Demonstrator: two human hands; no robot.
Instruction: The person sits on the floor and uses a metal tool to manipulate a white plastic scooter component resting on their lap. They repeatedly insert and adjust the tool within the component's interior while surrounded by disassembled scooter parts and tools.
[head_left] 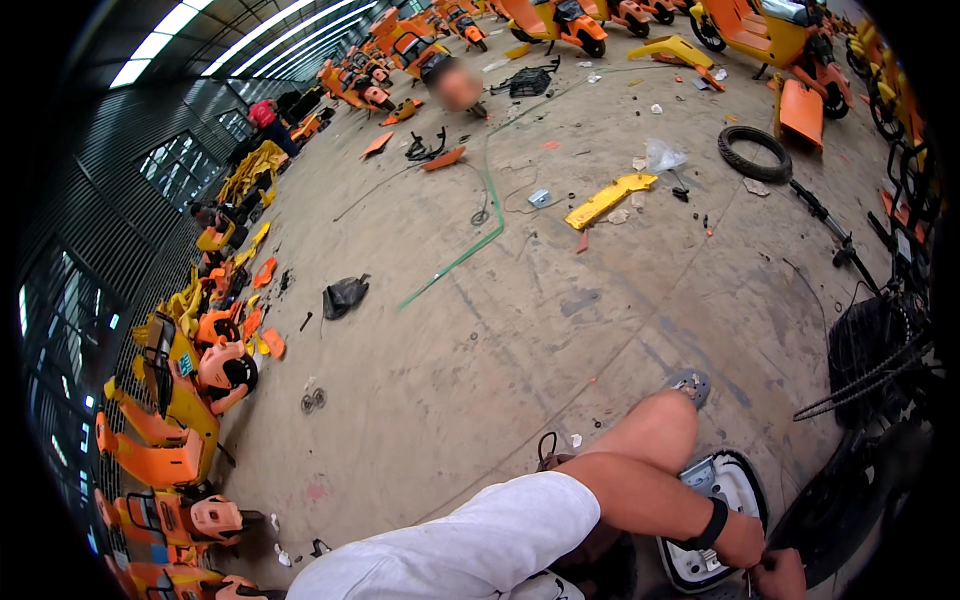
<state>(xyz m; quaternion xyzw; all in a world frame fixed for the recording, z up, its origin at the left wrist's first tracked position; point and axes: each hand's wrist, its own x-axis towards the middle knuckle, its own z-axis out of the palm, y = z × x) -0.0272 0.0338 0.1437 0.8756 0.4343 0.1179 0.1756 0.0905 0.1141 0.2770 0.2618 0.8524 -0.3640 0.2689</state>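
Note:
My left arm, in a white sleeve, bends across the lower middle of the head view. Its wrist wears a black band. My left hand (743, 545) rests on the edge of a white panel with a black rim (712, 478) that lies on the concrete floor. My right hand (780, 577) shows only partly at the lower edge, right beside the left hand. A thin wire-like piece seems to run between the two hands. Their fingers are mostly hidden, so the grip is unclear.
A dark scooter frame with cables (880, 365) stands close on the right. On the floor lie a black tyre (755, 150), a yellow panel (608, 200), a green strip (470, 245) and a black bag (345, 295). Orange scooter bodies (170, 420) pile up along the left wall. A person (458, 85) crouches far back.

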